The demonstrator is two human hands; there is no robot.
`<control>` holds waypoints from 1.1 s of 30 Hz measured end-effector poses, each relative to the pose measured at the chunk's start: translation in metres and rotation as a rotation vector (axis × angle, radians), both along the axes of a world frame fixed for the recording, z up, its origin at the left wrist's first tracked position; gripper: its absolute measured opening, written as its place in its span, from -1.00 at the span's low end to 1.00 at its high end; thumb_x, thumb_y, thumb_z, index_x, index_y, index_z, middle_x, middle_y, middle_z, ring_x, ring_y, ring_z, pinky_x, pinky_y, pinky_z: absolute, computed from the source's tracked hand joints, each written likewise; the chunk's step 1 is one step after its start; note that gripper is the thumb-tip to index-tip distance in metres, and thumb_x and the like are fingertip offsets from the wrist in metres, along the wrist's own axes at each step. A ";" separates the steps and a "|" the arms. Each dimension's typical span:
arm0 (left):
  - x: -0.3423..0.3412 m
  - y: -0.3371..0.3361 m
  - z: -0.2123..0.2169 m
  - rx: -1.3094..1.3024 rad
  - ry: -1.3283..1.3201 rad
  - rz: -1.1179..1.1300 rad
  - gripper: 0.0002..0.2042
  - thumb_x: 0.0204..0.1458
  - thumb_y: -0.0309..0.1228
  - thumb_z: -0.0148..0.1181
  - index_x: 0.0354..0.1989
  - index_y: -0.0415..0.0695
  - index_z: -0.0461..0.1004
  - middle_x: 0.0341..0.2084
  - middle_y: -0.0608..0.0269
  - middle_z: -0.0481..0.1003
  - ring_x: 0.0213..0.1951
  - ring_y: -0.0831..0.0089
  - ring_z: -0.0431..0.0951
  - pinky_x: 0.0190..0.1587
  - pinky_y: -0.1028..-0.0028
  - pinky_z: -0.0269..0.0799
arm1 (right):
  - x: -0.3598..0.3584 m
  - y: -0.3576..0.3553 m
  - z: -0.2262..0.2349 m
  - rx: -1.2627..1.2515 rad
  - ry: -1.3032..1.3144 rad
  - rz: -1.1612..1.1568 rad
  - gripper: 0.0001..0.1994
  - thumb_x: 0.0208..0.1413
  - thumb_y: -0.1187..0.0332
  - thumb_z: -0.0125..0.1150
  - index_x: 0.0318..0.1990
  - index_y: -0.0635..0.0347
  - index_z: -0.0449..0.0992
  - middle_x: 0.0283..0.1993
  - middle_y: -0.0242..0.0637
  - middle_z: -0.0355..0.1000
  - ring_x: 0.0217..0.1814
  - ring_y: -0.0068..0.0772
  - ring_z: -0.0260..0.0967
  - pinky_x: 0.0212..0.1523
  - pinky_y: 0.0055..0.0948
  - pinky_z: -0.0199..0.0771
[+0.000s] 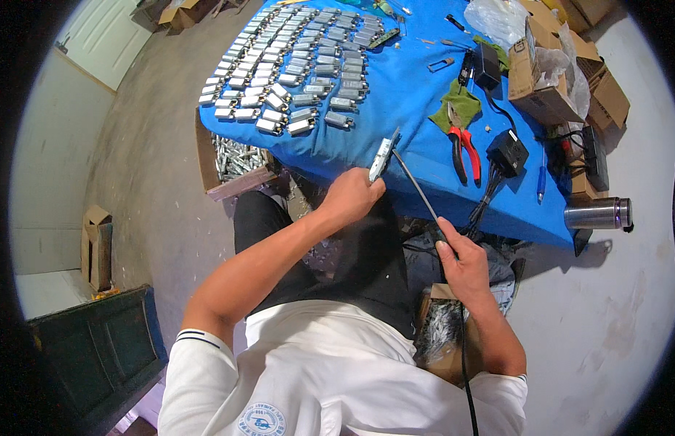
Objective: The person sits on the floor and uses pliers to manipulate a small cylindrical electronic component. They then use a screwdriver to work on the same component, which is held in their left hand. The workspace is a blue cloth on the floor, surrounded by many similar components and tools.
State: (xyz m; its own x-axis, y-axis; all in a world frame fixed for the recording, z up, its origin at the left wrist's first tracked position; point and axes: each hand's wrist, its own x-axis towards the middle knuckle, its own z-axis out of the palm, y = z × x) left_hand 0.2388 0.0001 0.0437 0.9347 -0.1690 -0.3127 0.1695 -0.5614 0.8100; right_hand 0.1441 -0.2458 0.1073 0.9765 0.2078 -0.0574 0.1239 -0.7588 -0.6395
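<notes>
My left hand (354, 195) is closed around the lower end of a silver metal module (381, 158), held tilted up just off the table's front edge. My right hand (462, 260) grips a corded tool, seemingly a soldering iron (419, 186), by its dark handle. Its long thin shaft slants up to the left, the tip close beside the module; I cannot tell if they touch. A black cord (466, 363) trails down from that hand. Rows of similar silver modules (301, 69) cover the left part of the blue-covered table (417, 109).
Red-and-black pliers (464, 154) lie on a green cloth (461, 105), near a black adapter (507, 151) and a blue pen (542, 183). A steel flask (597, 214) is at the right corner. Cardboard boxes (544, 94) stand behind it; a box of metal parts (239, 161) sits below left.
</notes>
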 end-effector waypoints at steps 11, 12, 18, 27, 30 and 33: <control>-0.012 0.006 0.004 -0.526 0.384 0.046 -0.57 0.16 -0.05 0.05 -0.63 -0.08 0.27 -0.76 0.43 0.20 -0.74 0.57 0.14 -0.67 0.48 0.00 | -0.007 0.000 -0.011 0.538 0.206 -0.412 -0.53 0.20 0.27 0.17 0.22 0.26 0.33 -0.42 -0.33 0.42 -0.43 -0.59 0.35 -0.46 -0.54 0.35; -0.016 0.007 0.012 -0.635 0.518 0.058 -0.58 0.17 -0.04 0.06 -0.64 -0.03 0.23 -0.77 0.47 0.16 -0.75 0.62 0.08 -0.69 0.53 -0.07 | -0.002 0.000 -0.013 0.617 0.228 -0.431 -0.54 0.19 0.29 0.19 0.17 0.33 0.32 -0.42 -0.34 0.39 -0.44 -0.63 0.34 -0.47 -0.62 0.30; -0.057 0.008 0.023 -1.129 0.811 -0.034 -0.57 0.26 -0.04 -0.07 -0.62 0.03 0.11 -0.81 0.53 0.05 -0.78 0.68 -0.06 -0.70 0.58 -0.18 | 0.030 0.030 -0.025 0.924 0.244 -0.376 -0.67 0.14 0.28 0.25 -0.05 0.29 0.37 -0.29 -0.28 0.47 -0.33 -0.56 0.42 -0.44 -0.58 0.37; -0.114 0.006 0.008 -1.347 0.964 -0.148 -0.56 0.24 0.03 -0.14 -0.58 0.00 0.22 -0.81 0.49 0.12 -0.78 0.66 0.01 -0.66 0.60 -0.05 | 0.038 0.063 -0.033 1.096 0.383 -0.197 -0.76 0.12 0.30 0.28 -0.21 0.15 0.34 -0.25 -0.23 0.50 -0.33 -0.55 0.46 -0.51 -0.67 0.40; -0.121 0.005 0.007 -1.285 0.911 -0.057 -0.53 0.22 0.09 -0.16 -0.56 -0.03 0.26 -0.80 0.45 0.16 -0.77 0.65 0.05 -0.66 0.61 -0.03 | 0.031 0.066 -0.024 0.889 0.311 -0.215 -0.72 0.05 0.31 0.36 -0.24 0.16 0.36 -0.31 -0.27 0.49 -0.36 -0.62 0.41 -0.52 -0.64 0.39; -0.121 0.007 0.004 -1.289 0.965 0.117 -0.50 0.21 0.13 -0.16 -0.56 -0.04 0.28 -0.80 0.44 0.16 -0.77 0.65 0.05 -0.66 0.62 -0.03 | 0.027 0.068 -0.020 0.825 0.305 -0.196 -0.72 0.04 0.33 0.36 -0.22 0.19 0.36 -0.32 -0.29 0.48 -0.38 -0.60 0.41 -0.51 -0.62 0.39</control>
